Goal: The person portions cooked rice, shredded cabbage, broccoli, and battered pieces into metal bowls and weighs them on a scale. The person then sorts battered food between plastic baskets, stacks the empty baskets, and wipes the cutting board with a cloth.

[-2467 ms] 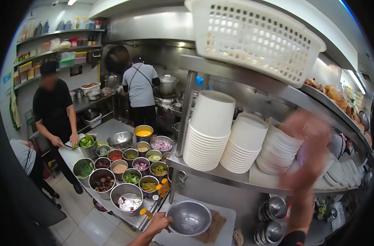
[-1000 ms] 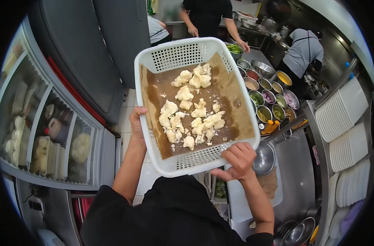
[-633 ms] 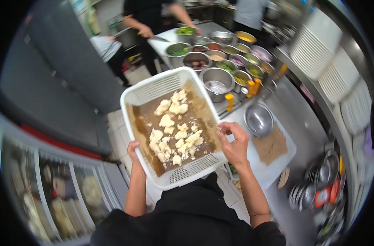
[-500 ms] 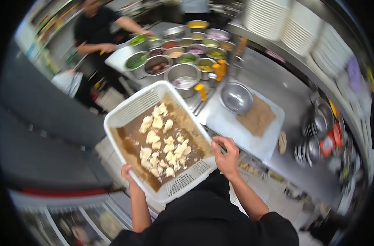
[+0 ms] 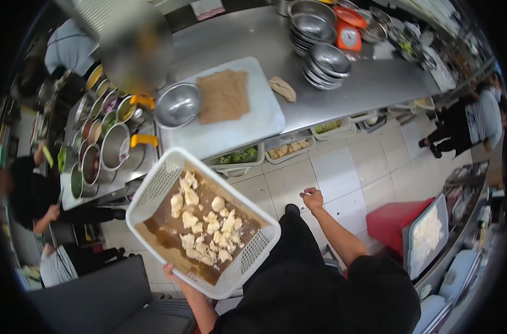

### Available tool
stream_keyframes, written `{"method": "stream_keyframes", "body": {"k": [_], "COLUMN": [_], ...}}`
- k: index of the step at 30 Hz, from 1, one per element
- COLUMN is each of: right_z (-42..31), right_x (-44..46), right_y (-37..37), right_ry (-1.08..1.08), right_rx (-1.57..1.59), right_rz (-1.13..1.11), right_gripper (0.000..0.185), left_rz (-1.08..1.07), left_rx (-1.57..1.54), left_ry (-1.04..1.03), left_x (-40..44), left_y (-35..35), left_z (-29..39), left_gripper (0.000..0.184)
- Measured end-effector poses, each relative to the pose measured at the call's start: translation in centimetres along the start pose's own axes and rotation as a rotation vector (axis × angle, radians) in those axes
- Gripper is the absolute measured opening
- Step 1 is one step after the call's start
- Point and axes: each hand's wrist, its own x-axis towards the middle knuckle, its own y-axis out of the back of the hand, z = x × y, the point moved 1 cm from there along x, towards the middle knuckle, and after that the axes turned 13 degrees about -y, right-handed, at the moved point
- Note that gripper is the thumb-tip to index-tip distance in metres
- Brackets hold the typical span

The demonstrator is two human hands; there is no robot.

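A white plastic basket (image 5: 248,259) with slotted sides hangs tilted in front of me. It is lined with brown, partly wet-looking paper (image 5: 159,232). Irregular cream-coloured lumps (image 5: 211,225) and crumbs lie on this lining; I cannot tell what food they are. My left hand (image 5: 174,274) grips the near left rim, with most of its fingers hidden under the basket. Away from the basket, my right hand (image 5: 312,199) is held out over the tiled floor, empty, its fingers loosely bent and apart.
A steel counter (image 5: 253,33) bears a white cutting board (image 5: 264,111), brown cloth (image 5: 224,96), steel bowl (image 5: 177,106), stacked bowls (image 5: 327,64) and an orange scale (image 5: 349,38). Pots of ingredients (image 5: 115,146) stand left, near people. A red bin (image 5: 392,222) stands right; another person (image 5: 476,119) is beyond.
My view has swung right along the counter, bringing the red bin and another person into sight. My right hand has moved away from the basket's rim; my left still carries it.
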Motion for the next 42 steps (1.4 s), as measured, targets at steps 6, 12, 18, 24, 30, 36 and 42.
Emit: {"method": "stream_keyframes", "body": {"k": [6,12,18,24,30,36,42], "right_z": [6.9,9.3,15.3,16.0,13.5,5.1,-0.6], "right_x": [5.4,-0.2,0.0,3.7,12.7,25.0,34.3], "right_y": [-6.5,-8.7,-6.1,-7.8,-13.4,-17.7,-20.6], "right_ry": [-0.251,-0.244,-0.487,-0.496,-0.233,-0.398,-0.491], "right_rx": [-0.664,-0.027,-0.016,0.013,-0.112,0.58,0.715], "right_rz": [-0.342,-0.303,-0.202,-0.157,-0.292,-0.123,0.004], "right_gripper": [0.047,0.029,0.029,0.027,0.041,0.059,0.058], "left_rz": [-0.109,-0.067,-0.535,-0.717,-0.368,-0.496,-0.458], "left_rx": [0.203,0.193,0.002,0.195,0.79,0.274,1.267], "left_ry": [0.072,-0.059,0.023,0.061,-0.268,0.075,0.811], "left_x": [3.6,3.7,14.0,26.9,26.2,14.5,9.0], "left_y": [6.7,-3.3,-17.2,-23.2,-27.2,-17.9,-3.0], "left_z": [-0.8,0.3,-1.4,-5.4,-8.0,-5.6,-25.5], "left_gripper": [0.07,0.066,0.061,0.061,0.054,0.03,0.025]}}
